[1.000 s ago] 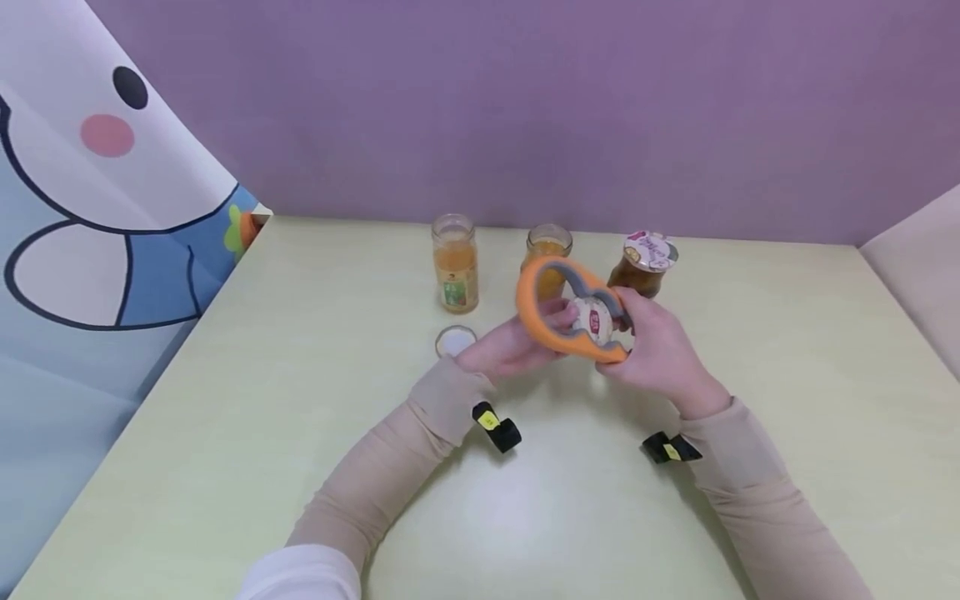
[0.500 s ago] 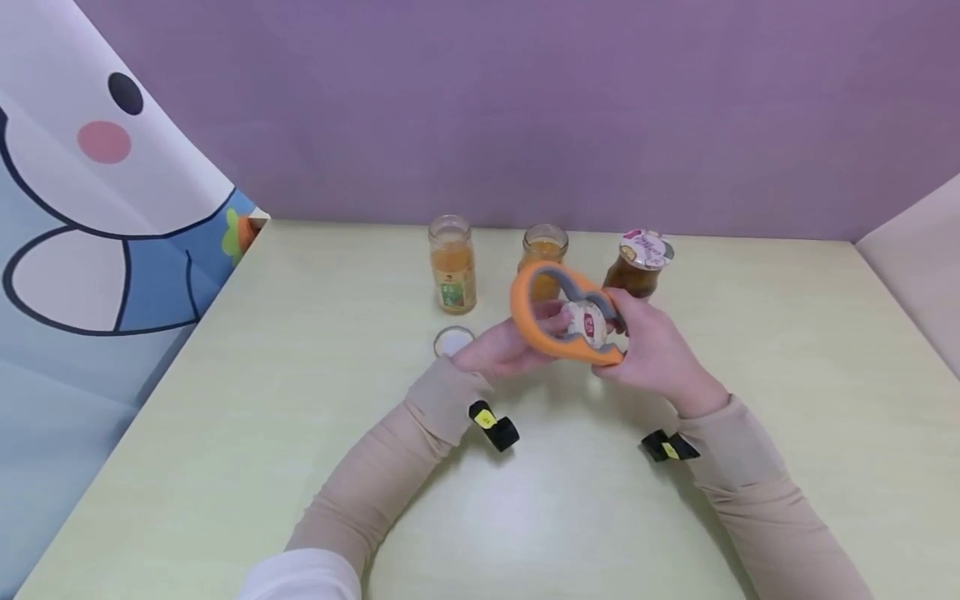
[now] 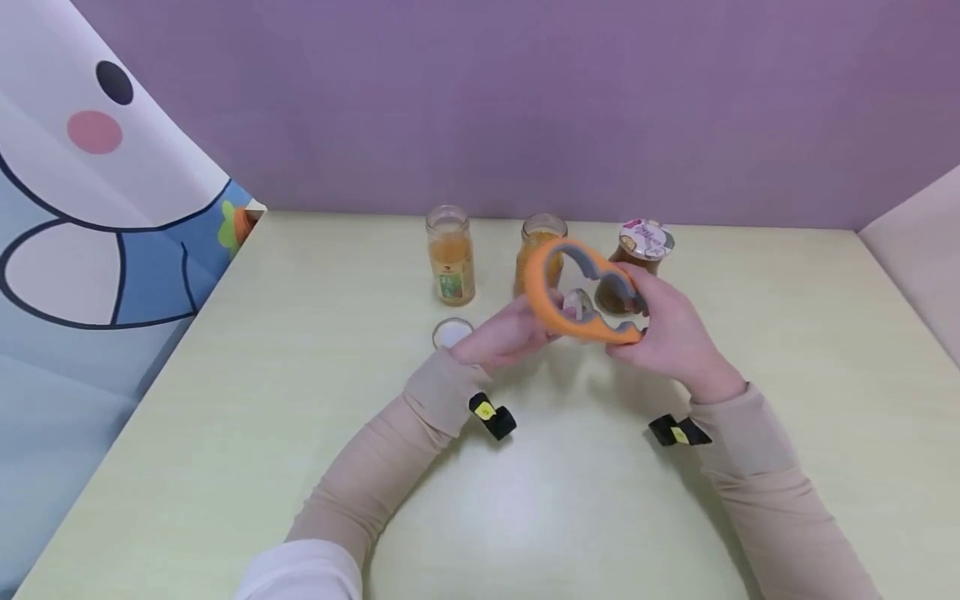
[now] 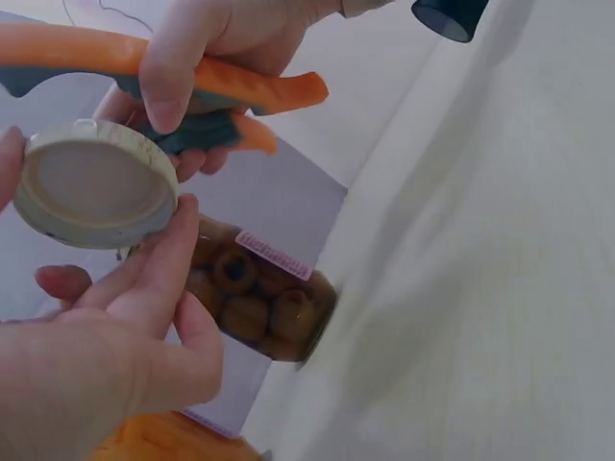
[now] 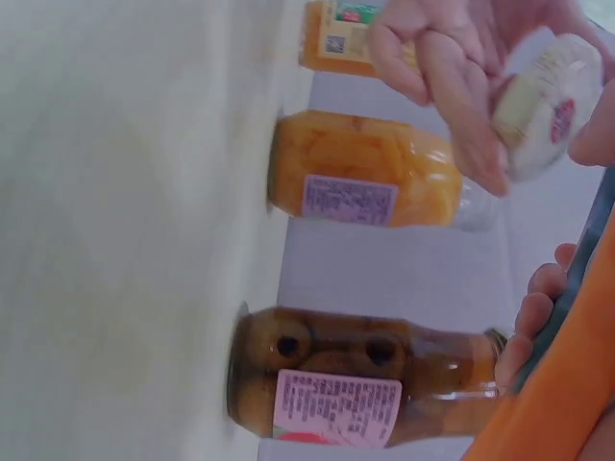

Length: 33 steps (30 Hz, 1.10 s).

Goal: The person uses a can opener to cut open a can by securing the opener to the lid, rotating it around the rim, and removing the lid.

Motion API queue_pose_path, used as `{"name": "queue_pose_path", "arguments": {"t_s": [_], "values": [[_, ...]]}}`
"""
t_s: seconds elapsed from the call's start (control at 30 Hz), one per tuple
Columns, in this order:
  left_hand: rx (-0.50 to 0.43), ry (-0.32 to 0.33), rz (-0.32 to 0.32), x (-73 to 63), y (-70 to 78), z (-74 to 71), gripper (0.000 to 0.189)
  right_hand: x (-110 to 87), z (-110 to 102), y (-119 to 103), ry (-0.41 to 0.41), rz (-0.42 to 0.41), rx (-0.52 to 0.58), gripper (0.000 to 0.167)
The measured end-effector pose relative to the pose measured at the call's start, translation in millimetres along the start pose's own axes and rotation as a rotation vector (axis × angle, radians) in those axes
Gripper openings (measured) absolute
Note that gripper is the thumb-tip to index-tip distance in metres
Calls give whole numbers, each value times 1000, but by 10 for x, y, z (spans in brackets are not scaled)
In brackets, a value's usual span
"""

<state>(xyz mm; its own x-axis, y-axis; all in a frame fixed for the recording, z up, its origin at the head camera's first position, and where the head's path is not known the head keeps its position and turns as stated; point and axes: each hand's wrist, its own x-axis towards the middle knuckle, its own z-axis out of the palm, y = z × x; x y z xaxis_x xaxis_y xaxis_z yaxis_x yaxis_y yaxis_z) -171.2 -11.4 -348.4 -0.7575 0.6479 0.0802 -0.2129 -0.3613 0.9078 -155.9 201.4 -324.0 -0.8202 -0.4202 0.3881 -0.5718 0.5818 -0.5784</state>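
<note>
In the head view my left hand (image 3: 510,335) holds a jar lid (image 4: 96,182) by its edge, hollow underside showing in the left wrist view. The lid's printed white top (image 5: 560,115) shows in the right wrist view. My right hand (image 3: 672,337) grips the handles of an orange and grey jar opener (image 3: 537,287), whose loop overlaps the lid and part of the middle jar in the head view. Behind the hands, the middle glass jar (image 3: 527,260) stands uncapped with orange fruit. To its right is a lidded jar (image 5: 336,351) of dark round fruit.
A taller uncapped jar (image 3: 453,268) with orange contents stands left of the middle one. A second lid (image 3: 452,332) lies on the pale table (image 3: 300,333) near my left wrist. A purple backdrop (image 3: 525,108) rises behind the jars.
The opener has moved slightly right and up with my right hand, off the lid that sat between its handles. The lid stays in my left hand, now turned more edge-on.
</note>
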Motion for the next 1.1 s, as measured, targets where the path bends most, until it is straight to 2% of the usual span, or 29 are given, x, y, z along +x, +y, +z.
{"name": "queue_pose_path", "arguments": {"t_s": [0.1, 0.17, 0.37, 0.43, 0.53, 0.73, 0.93, 1.1], "values": [[107, 54, -52, -1, 48, 7, 24, 0, -50, 15, 16, 6, 14, 76], [243, 99, -95, -5, 94, 3, 21, 2, -89, 14, 7, 17, 19, 75], [791, 277, -217, -48, 229, -27, 36, -32, -271, 26, -4, 73, -57, 70], [951, 303, -237, -58, 264, -31, 44, -53, -344, 42, 5, 89, -95, 68], [1124, 318, -223, -67, 304, -29, 50, -81, -444, 65, 8, 121, -115, 68], [1291, 334, -214, -69, 324, -13, 52, -116, -585, 78, -10, 222, -136, 67], [1499, 237, -255, -70, 299, -46, 51, -145, -689, 109, -23, 266, -207, 71], [1550, 181, -264, -81, 268, -75, 47, -156, -728, 129, -34, 289, -226, 70]]}}
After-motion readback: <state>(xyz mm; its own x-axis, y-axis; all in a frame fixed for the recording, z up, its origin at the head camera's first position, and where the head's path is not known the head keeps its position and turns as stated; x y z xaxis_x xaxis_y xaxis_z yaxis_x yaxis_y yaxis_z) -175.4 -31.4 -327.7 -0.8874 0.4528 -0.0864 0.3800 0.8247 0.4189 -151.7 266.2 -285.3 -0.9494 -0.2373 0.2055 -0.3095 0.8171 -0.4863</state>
